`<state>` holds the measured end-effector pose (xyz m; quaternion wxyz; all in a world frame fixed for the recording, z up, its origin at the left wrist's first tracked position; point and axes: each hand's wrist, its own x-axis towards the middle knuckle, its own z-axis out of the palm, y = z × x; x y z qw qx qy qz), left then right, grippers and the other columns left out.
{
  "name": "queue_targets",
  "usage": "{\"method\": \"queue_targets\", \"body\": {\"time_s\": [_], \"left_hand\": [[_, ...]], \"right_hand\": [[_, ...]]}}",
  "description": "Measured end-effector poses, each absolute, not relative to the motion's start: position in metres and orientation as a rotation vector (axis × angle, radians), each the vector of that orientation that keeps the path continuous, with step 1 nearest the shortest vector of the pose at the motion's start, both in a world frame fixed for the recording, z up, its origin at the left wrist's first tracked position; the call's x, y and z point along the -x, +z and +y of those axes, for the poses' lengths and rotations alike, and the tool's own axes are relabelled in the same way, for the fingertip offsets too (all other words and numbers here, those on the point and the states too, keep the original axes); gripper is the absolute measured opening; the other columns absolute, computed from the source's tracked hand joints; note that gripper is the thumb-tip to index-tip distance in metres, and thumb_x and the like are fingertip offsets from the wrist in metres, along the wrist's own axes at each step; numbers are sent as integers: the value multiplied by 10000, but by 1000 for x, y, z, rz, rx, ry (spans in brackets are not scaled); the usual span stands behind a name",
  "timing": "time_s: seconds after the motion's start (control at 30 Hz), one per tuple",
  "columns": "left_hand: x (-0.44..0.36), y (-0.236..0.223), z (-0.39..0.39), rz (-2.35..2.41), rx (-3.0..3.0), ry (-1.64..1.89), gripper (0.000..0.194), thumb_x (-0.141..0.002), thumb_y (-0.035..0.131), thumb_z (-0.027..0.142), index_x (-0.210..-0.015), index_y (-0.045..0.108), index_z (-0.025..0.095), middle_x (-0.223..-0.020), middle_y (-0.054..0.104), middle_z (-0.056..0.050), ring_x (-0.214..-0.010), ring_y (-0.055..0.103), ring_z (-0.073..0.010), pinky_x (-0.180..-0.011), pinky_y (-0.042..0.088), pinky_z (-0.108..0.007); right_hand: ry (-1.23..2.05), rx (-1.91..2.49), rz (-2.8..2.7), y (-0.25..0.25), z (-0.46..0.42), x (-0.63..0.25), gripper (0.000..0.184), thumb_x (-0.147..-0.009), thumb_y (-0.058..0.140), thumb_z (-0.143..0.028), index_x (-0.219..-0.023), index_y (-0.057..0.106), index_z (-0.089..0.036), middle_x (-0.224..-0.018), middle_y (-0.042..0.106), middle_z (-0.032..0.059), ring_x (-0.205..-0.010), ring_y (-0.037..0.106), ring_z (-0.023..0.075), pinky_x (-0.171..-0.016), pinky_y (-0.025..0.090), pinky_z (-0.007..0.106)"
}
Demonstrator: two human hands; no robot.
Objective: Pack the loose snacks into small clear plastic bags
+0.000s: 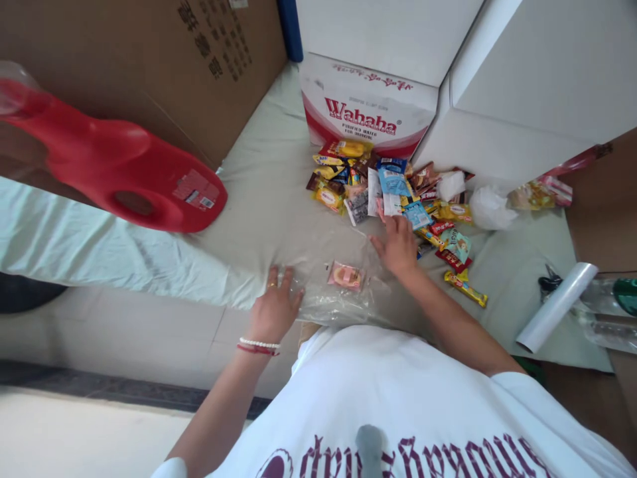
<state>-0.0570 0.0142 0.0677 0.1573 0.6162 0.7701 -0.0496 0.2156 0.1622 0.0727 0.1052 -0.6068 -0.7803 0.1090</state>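
My left hand (pixel 277 304) rests with fingers spread on the left edge of a clear plastic bag (pixel 318 302) spread flat near the table's front edge. A pink wrapped snack (pixel 345 275) lies on or inside the bag; I cannot tell which. My right hand (pixel 398 245) reaches to the front of a heap of wrapped snacks (pixel 393 179), its thumb apart from the other fingers. The fingertips are close to a pink-and-white packet (pixel 391 204), and whether they touch it is unclear. Nothing shows in the right hand's grasp.
A Wahaba-style water carton marked "Wahaha" (pixel 368 109) stands behind the heap. On the left lies a red detergent bottle (pixel 134 169) before a brown cardboard box (pixel 149 66). To the right are a crumpled white bag (pixel 492 207), a plastic roll (pixel 557 307) and clear bottles (pixel 610 295).
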Motion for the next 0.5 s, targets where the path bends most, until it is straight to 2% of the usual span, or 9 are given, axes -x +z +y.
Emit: {"method": "queue_targets", "body": {"time_s": [0.07,0.13,0.2,0.27,0.33,0.4,0.5], "left_hand": [[64,71,8,2212,-1737,-171,585,-1003,418,475,-1502,504,181,-1601,420,-252,-955,749,-352,-757,611,-483],[69,73,3,2235,-1779,-131,579,-986,472,450,-1479,531,151,-1575,440,-281,-1035,723,-394,-789,602,-523],[75,73,1,2260,-1914,-26,583,-952,554,380,-1479,534,132,-1600,393,-299,-1228,631,-454,-903,563,-592],[82,72,0,2158,-2139,97,550,-935,564,252,-1483,551,208,-1643,369,-225,-1425,473,-452,-1083,431,-671],[92,69,2,1862,-2350,145,579,-921,497,110,-1446,591,336,-1616,460,-102,-1516,386,-363,-1212,254,-685],[103,64,5,1563,-2434,112,644,-889,450,30,-1394,628,388,-1523,581,-44,-1507,419,-285,-1259,163,-653],[115,58,7,1440,-2415,36,591,-884,457,59,-1386,639,313,-1502,600,-70,-1458,486,-268,-1248,236,-601]], "right_hand": [[235,1859,-2282,68,189,-228,418,-988,535,-349,-1344,602,-141,-1318,546,222,-1213,470,382,-979,447,498],[230,1822,-2315,65,205,-244,343,-998,469,-270,-1251,669,-155,-1244,587,203,-1169,485,361,-960,449,482],[197,1761,-2258,69,211,-265,348,-1002,427,-249,-1190,706,-161,-1187,616,190,-1151,498,348,-972,443,484],[224,1698,-2141,81,208,-285,323,-981,465,-275,-1138,725,-165,-1136,639,174,-1110,532,333,-978,445,488],[417,1634,-1980,96,196,-298,269,-938,546,-322,-1085,726,-185,-1054,663,135,-992,582,291,-927,475,460],[782,1544,-1779,107,179,-296,233,-893,628,-380,-1032,706,-211,-937,667,76,-817,593,223,-815,503,397],[1390,1368,-1445,107,148,-266,273,-831,709,-463,-964,652,-232,-846,639,13,-685,567,155,-708,508,323]]}}
